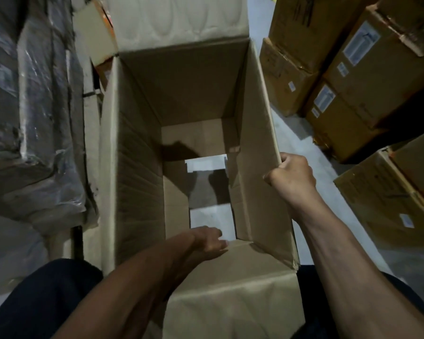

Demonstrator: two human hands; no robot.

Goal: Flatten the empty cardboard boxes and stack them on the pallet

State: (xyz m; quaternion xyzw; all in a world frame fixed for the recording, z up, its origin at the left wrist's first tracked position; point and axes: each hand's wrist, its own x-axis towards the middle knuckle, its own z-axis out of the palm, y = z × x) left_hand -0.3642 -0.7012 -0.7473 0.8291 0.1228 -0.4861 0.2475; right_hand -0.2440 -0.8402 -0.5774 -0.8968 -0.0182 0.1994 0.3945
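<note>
An open cardboard box (137, 148) stands upright in the middle, plain brown with ribbed inner walls; its bottom flaps gape, showing pale floor (301, 148) through the hole. The right hand (291, 171) grips the top edge of the right wall. The left hand (209, 238) reaches inside, fingers fairly straight (partly blurred), resting on the near wall.

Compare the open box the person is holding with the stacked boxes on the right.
The open box is empty, its top flaps spread and its bottom partly open, with floor showing through; the stacked boxes are closed. The right hand grips the open box's side wall and the left hand reaches inside; nobody touches the stacked boxes. The stacked boxes carry white labels; none shows on the open box. Both are brown cardboard.
</note>
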